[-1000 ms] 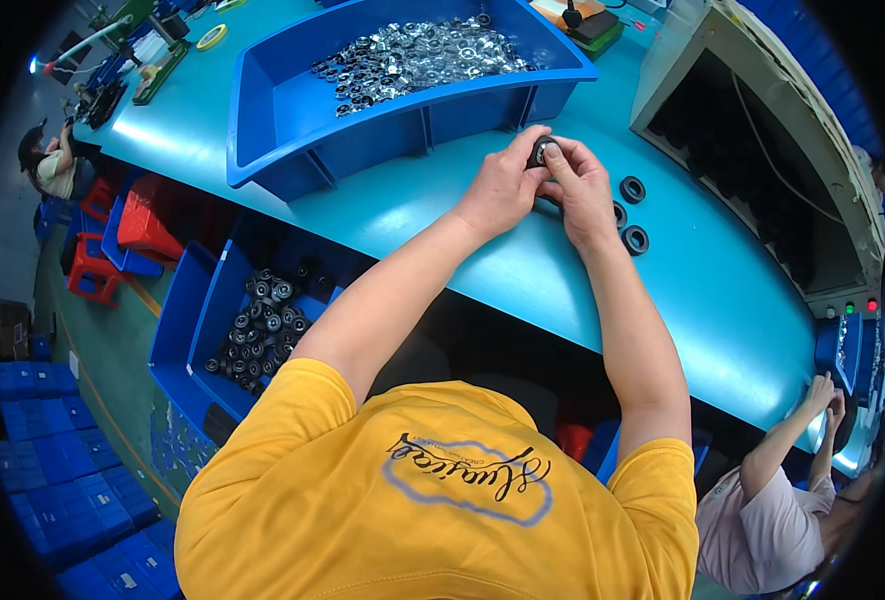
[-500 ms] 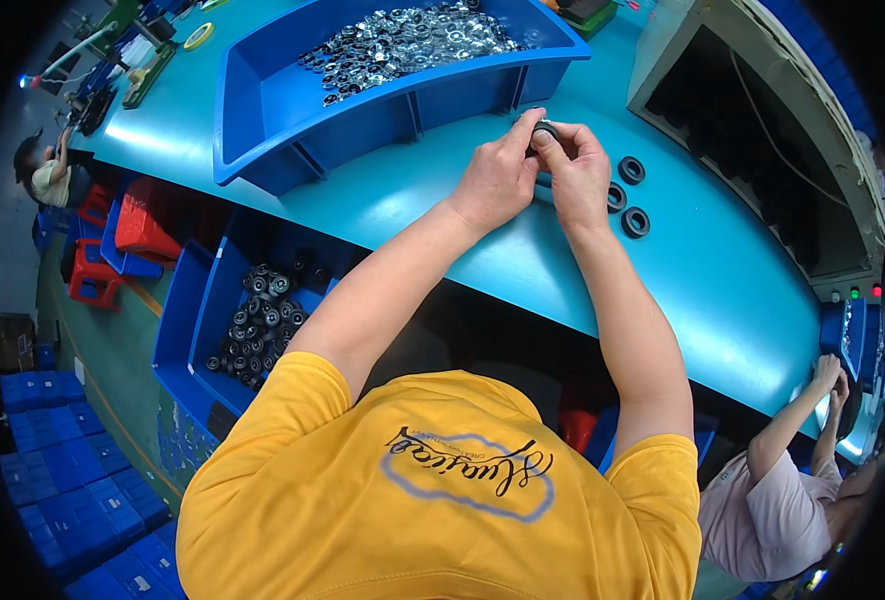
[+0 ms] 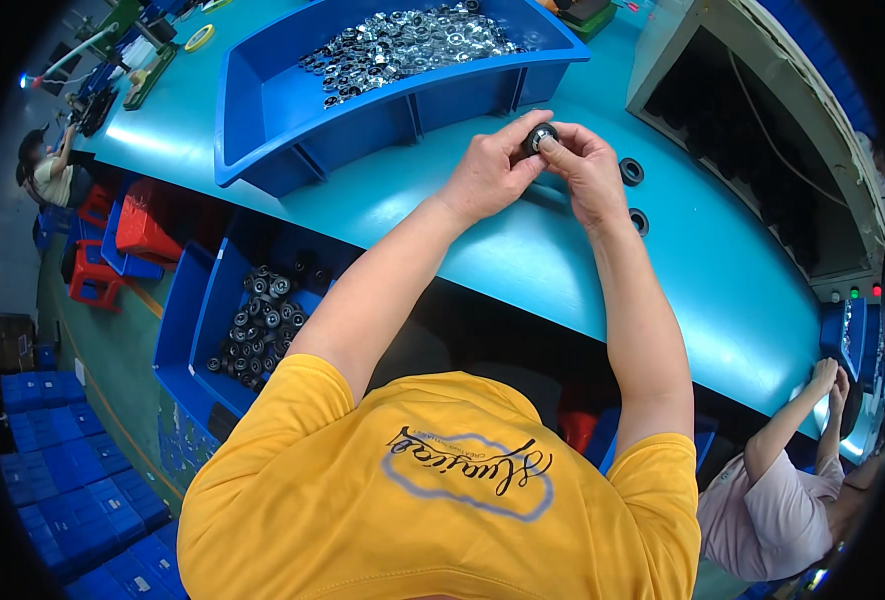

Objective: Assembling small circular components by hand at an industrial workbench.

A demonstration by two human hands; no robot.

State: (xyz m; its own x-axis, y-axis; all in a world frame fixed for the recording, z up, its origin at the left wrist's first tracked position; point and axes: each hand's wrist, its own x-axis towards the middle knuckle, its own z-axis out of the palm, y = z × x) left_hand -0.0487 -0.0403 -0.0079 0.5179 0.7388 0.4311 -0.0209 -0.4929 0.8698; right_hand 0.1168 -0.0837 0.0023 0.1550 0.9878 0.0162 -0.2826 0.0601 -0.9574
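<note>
Between my left hand [image 3: 492, 168] and my right hand [image 3: 589, 178] is a small black wheel [image 3: 539, 137] with a shiny metal centre. Fingers of both hands grip its edges, my right thumb lying near the metal part. It is held above the blue-green table, just in front of a large blue bin [image 3: 312, 145] heaped with shiny metal bearing-like parts [image 3: 412, 48]. To the right of my right hand lie black rings [image 3: 631, 171], one of them partly covered by my wrist.
Below the table edge at left, a blue crate [image 3: 202, 310] holds several black wheels [image 3: 257, 325]. A pale box-like machine [image 3: 652, 60] with a dark opening stands at right. Another person's hands [image 3: 830, 378] work at the far right; one more person sits far left.
The wheel has tilted so that its metal centre shows. My right hand has shifted slightly right and down, covering one ring and part of another.
</note>
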